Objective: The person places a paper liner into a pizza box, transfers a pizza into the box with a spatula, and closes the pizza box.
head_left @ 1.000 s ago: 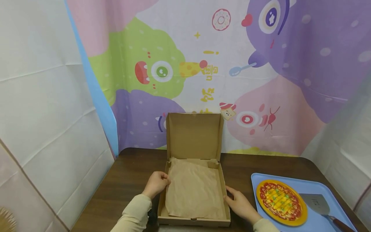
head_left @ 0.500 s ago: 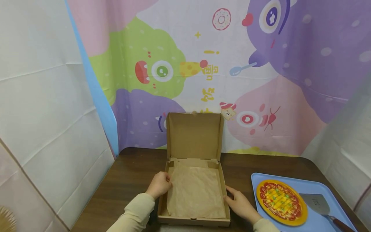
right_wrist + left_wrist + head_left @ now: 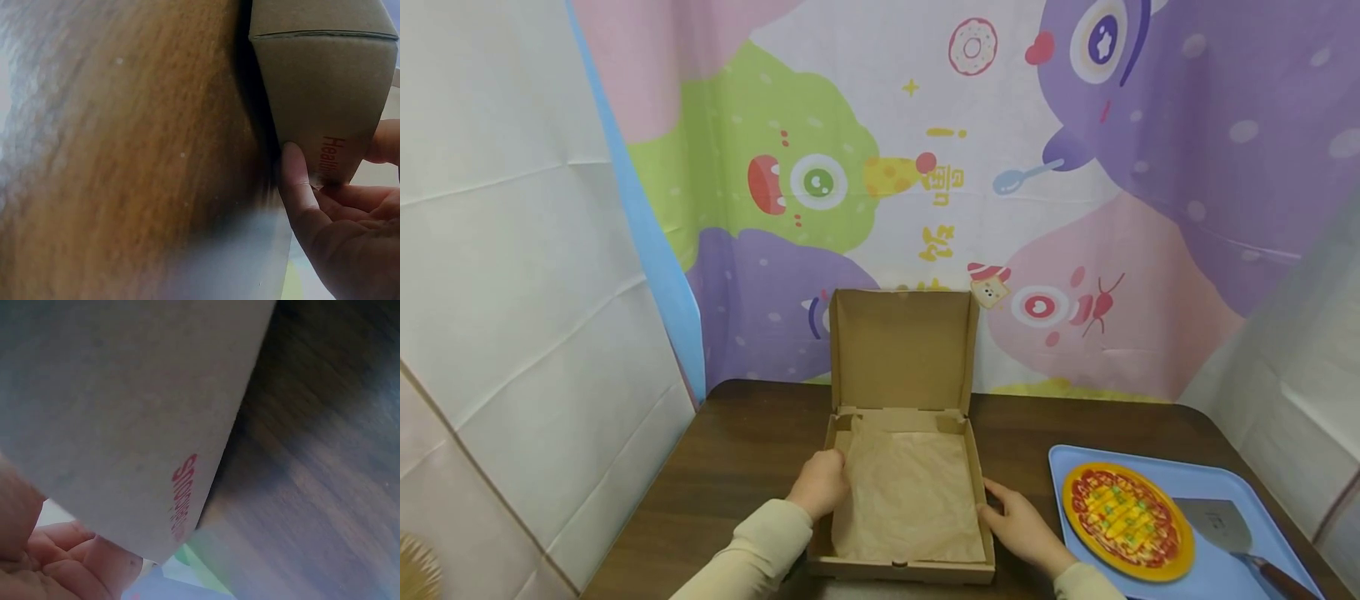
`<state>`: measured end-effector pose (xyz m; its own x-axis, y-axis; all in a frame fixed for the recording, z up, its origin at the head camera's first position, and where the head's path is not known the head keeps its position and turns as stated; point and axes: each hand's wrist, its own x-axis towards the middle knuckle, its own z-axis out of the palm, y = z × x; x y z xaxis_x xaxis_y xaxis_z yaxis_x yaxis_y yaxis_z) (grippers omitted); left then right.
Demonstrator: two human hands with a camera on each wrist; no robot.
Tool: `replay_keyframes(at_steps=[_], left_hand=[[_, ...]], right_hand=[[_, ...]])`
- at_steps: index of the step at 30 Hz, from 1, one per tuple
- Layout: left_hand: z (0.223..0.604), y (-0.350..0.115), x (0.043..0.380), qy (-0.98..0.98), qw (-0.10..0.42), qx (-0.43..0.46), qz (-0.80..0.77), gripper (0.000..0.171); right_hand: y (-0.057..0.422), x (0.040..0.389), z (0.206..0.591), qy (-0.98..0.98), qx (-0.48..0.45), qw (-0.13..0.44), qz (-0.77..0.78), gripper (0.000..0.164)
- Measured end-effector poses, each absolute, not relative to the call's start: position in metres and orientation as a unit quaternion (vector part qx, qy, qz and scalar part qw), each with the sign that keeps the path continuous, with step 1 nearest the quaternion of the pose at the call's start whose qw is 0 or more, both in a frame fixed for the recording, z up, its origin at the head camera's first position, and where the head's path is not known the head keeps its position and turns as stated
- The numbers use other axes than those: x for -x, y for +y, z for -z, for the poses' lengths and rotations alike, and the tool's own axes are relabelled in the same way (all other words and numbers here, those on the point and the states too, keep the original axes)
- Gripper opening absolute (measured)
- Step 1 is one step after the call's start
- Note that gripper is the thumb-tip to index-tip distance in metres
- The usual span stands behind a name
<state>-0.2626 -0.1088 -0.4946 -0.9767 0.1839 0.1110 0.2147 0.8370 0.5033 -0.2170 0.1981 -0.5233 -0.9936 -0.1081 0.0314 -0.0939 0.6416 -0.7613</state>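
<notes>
A cardboard pizza box (image 3: 902, 573) stands on the table with its lid (image 3: 904, 350) raised. Inside it lies a sheet of brown paper (image 3: 910, 500), slightly crumpled. My left hand (image 3: 820, 483) pinches the paper's left edge over the box's left wall; its fingertips are hidden in the head view. In the left wrist view the fingers (image 3: 69, 562) are bent beyond the side wall (image 3: 125, 412). My right hand (image 3: 1018, 525) grips the box's right wall. The right wrist view has a finger (image 3: 297, 172) against the outside of that wall (image 3: 325, 94) and the thumb over its top edge.
Right of the box, a blue tray (image 3: 1071, 457) holds a pizza (image 3: 1123, 517) on a yellow-orange round plate (image 3: 1180, 567) and a pizza server (image 3: 1221, 525) with a dark handle. Behind the table (image 3: 760, 417) hangs a cartoon-printed curtain (image 3: 895, 108).
My left hand has moved a little to the right and shifted the paper's left side with it; the paper's upper left corner now folds differently. The right hand and the box have stayed put.
</notes>
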Motion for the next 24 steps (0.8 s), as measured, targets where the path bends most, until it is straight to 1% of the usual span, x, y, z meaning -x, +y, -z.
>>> replay_keyframes(at_steps=[5,10,18,24], left_hand=[[0.495,-0.105,0.261,-0.971,0.020,0.102,0.216,0.019],[0.495,-0.101,0.259,-0.978,0.015,0.108,0.179,0.013],[0.498,-0.098,0.255,-0.979,0.057,0.141,0.135,0.011],[0.496,-0.096,0.251,-0.980,0.066,0.152,0.110,0.012]], right_hand=[[0.198,0.217,0.523,0.906,0.054,0.013,0.420,0.047],[0.198,0.217,0.523,0.907,0.054,0.012,0.418,0.047],[0.197,0.216,0.523,0.907,0.055,0.011,0.417,0.048],[0.198,0.217,0.523,0.906,0.061,0.013,0.419,0.049]])
